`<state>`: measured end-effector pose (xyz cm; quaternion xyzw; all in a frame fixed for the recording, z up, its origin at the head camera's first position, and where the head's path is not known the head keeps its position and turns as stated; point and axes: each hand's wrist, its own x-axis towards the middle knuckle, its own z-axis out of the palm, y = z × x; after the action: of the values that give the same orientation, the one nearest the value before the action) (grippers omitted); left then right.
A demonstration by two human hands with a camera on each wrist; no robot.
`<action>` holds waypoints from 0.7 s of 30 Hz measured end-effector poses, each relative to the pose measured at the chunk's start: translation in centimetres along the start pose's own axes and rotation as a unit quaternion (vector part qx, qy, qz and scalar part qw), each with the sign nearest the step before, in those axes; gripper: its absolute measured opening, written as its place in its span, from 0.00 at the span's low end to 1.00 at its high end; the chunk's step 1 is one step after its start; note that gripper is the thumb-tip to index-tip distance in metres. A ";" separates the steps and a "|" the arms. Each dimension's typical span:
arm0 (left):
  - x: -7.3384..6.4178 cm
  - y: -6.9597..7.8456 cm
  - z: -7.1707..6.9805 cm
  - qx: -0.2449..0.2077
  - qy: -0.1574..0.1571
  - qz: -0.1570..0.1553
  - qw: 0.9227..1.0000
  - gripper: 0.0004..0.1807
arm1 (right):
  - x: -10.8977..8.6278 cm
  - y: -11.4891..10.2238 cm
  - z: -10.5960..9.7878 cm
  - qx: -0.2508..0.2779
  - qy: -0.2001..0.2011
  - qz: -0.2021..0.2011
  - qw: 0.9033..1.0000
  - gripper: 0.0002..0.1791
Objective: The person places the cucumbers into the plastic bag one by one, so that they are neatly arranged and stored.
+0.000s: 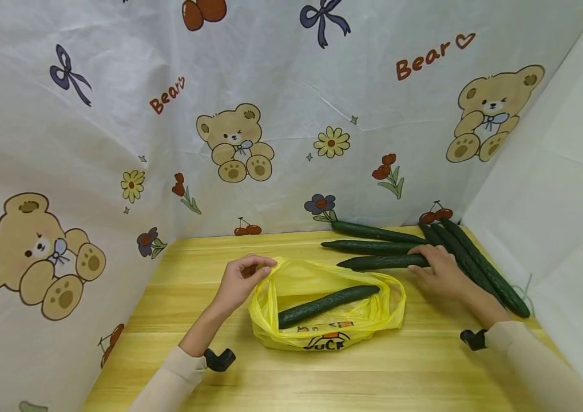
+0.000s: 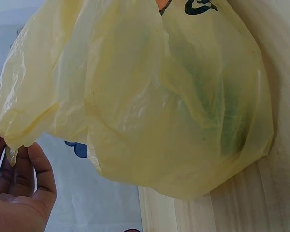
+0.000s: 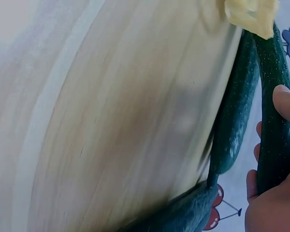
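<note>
1. From here I see the left hand (image 1: pixel 238 282) pinching the left rim of the yellow bag (image 1: pixel 368 336).
2. The right hand (image 1: pixel 443 274) grips one cucumber (image 1: pixel 384 262), thumb and fingers round it, just behind the bag.
3. I see another cucumber (image 1: pixel 327 306) lying inside the bag.
4. Two cucumbers (image 1: pixel 365 247) lie farther back; three cucumbers (image 1: pixel 488 268) lie rightward.

Both arms reach forward, hands well apart. Left hand (image 1: pixel 240 278) is pinching, thumb toward the index, other fingers bent; left forearm (image 1: pixel 202 333) slants in from near left. Right hand (image 1: pixel 443 272) is gripping, thumb on one side, curled fingers opposite; right forearm (image 1: pixel 487 308) slants in from near right. Pale sleeves (image 1: pixel 174 371) stop short of both hands.
</note>
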<state>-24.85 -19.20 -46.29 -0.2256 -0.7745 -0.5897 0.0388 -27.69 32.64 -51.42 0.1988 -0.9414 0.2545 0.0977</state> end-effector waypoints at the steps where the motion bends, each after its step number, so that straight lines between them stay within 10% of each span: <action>1: 0.0 0.0 0.0 0.000 0.000 0.000 1.000 0.11 | -0.2 0.0 -0.2 0.004 0.003 0.000 1.000 0.20; 21: -0.1 0.1 -0.1 0.004 -0.003 -0.010 1.000 0.11 | -3.3 -0.4 -3.7 0.031 0.057 -0.007 0.998 0.18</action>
<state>-24.77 -19.29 -46.23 -0.2199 -0.7792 -0.5861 0.0313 -24.28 35.34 -49.00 0.1933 -0.9244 0.2942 0.1469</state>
